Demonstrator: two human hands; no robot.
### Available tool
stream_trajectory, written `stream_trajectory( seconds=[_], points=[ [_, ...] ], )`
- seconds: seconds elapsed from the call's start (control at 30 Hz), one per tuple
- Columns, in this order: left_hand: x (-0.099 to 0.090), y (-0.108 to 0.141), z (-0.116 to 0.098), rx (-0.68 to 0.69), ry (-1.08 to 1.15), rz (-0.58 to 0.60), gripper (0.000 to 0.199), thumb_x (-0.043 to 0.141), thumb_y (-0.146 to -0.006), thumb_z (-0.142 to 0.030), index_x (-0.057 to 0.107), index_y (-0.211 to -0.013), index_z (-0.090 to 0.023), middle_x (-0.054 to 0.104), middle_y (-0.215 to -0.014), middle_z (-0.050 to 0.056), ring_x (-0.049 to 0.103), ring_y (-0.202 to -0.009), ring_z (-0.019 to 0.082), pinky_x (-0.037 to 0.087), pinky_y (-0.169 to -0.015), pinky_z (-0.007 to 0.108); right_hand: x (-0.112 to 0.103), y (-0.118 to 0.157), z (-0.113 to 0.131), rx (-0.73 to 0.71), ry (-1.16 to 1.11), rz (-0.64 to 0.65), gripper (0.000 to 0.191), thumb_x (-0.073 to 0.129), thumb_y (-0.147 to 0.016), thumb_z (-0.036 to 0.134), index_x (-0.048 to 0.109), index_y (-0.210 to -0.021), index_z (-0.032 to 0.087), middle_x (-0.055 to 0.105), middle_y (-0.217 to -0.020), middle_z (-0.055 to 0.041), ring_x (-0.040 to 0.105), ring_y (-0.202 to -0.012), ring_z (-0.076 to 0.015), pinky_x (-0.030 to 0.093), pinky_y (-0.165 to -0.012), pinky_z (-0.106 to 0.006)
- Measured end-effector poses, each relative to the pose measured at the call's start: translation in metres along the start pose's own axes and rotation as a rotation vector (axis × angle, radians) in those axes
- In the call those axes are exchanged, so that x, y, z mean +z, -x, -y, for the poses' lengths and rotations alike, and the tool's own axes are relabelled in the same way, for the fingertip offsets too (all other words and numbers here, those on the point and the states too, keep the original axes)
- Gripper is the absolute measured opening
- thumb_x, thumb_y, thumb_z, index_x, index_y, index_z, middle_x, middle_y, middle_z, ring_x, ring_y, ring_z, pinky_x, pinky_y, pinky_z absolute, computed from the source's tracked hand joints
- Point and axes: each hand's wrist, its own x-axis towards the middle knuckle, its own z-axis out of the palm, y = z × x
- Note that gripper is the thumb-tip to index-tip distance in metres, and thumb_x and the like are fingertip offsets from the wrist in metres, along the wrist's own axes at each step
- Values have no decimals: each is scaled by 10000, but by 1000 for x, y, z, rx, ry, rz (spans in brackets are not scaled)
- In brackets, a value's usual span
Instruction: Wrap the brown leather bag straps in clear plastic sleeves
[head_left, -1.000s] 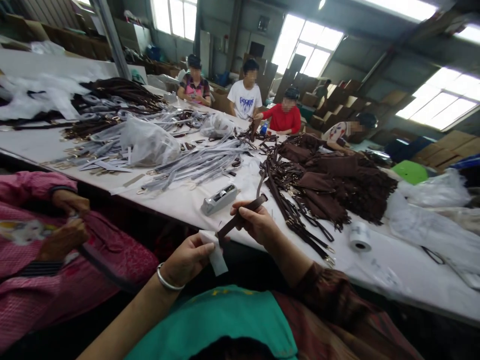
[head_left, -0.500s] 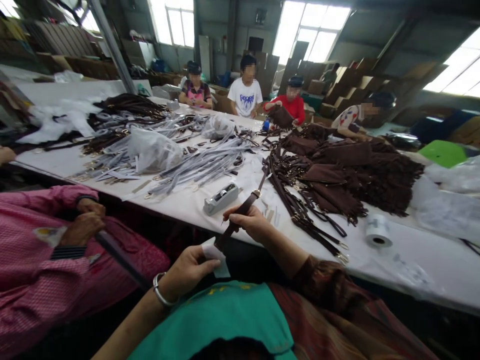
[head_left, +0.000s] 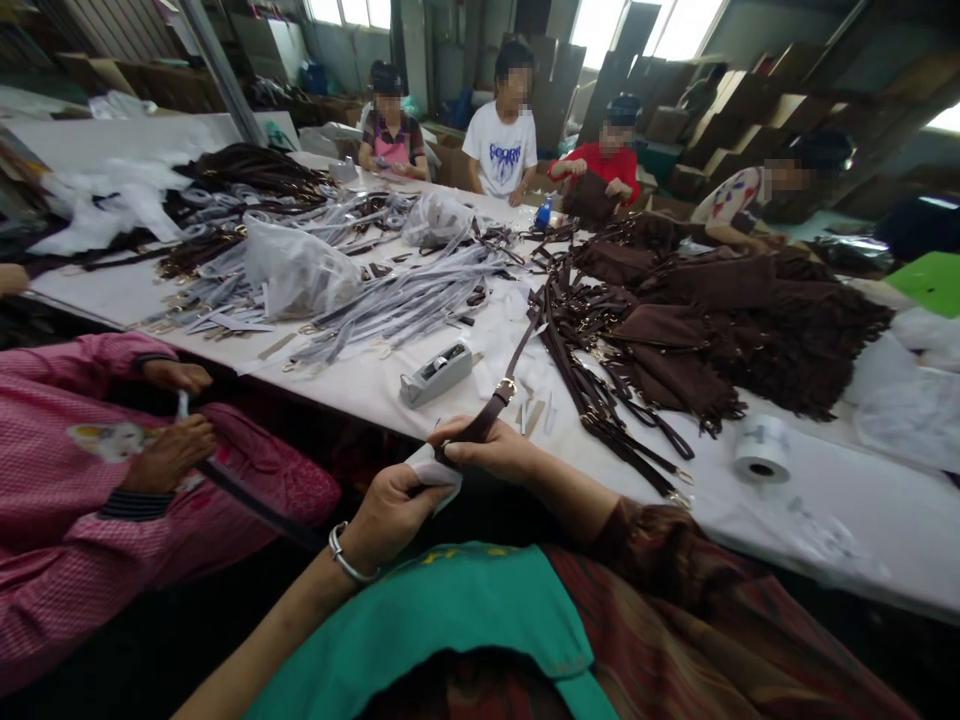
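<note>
A dark brown strap [head_left: 486,415] with a gold buckle runs from the table edge toward me. My right hand [head_left: 491,450] is closed around it, thumb on top, just below the buckle. A piece of thin white wrapping [head_left: 442,478] lies about the strap's near end, and my left hand [head_left: 397,510] pinches it. My two hands almost meet in front of the table edge. The strap's near end is hidden by the wrapping and fingers. Just beyond my hands, a grey tape dispenser [head_left: 436,374] rests on the table.
Wrapped straps [head_left: 405,305] and a clear plastic bag [head_left: 296,270] cover the table's left. Brown fringed bags [head_left: 697,320] and bare straps are heaped at right, near a white roll [head_left: 762,450]. A co-worker in a pink sleeve [head_left: 82,560] sits close at left; several others work across the table.
My hands have come closer together, and the white wrapping is now folded about the strap's end. The view has tilted down slightly. The neighbour's hands have moved apart a little.
</note>
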Motion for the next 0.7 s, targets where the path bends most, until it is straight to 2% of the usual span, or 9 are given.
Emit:
stream_trajectory(
  seconds=[0.1,0.2,0.27,0.33,0.4,0.53,0.7],
  points=[
    [3,0,-6,47,-31,14,119,722,-791,-240,803,-873,-209,750,-854,45,644,-766,183,491,-724,233,-7,5,1,113,-183,-27,442,784,-705,406,718,-1056,145,663,-768,-33,471,-544,-70,368,-474,-180],
    [5,1,-7,17,14,-11,116,773,-727,-198,809,-834,-223,750,-843,44,641,-776,195,488,-763,243,-8,7,-1,179,-349,-114,392,730,-746,463,707,-950,129,546,-553,22,328,-434,-44,234,-398,-165],
    [6,1,-7,-28,65,-31,144,802,-681,-167,809,-811,-227,751,-834,46,644,-783,203,491,-785,250,-8,7,-2,193,-370,-162,322,737,-745,435,679,-844,134,427,-455,67,263,-391,-39,180,-373,-169],
    [6,3,-8,-36,64,-35,151,807,-671,-153,809,-804,-225,752,-835,51,651,-788,204,496,-794,248,-8,6,-3,173,-322,-183,278,770,-722,385,640,-770,144,376,-421,88,251,-362,-38,160,-354,-179],
    [5,4,-10,3,17,-22,138,789,-698,-157,809,-820,-220,757,-858,54,663,-796,201,501,-795,242,-9,5,-3,120,-232,-196,286,790,-707,374,620,-742,147,404,-419,83,293,-348,-45,175,-344,-189],
    [4,6,-14,88,-69,15,152,742,-761,-176,806,-890,-224,767,-897,49,682,-810,204,516,-802,254,-11,5,-1,3,-39,-254,316,799,-691,401,661,-769,127,486,-463,56,383,-392,-60,258,-378,-199],
    [3,9,-11,113,-90,19,162,749,-755,-164,808,-892,-227,770,-937,67,696,-873,224,519,-848,266,-5,9,3,-87,150,-298,293,734,-752,400,687,-786,113,531,-508,32,446,-457,-74,326,-437,-205]
  ],
)
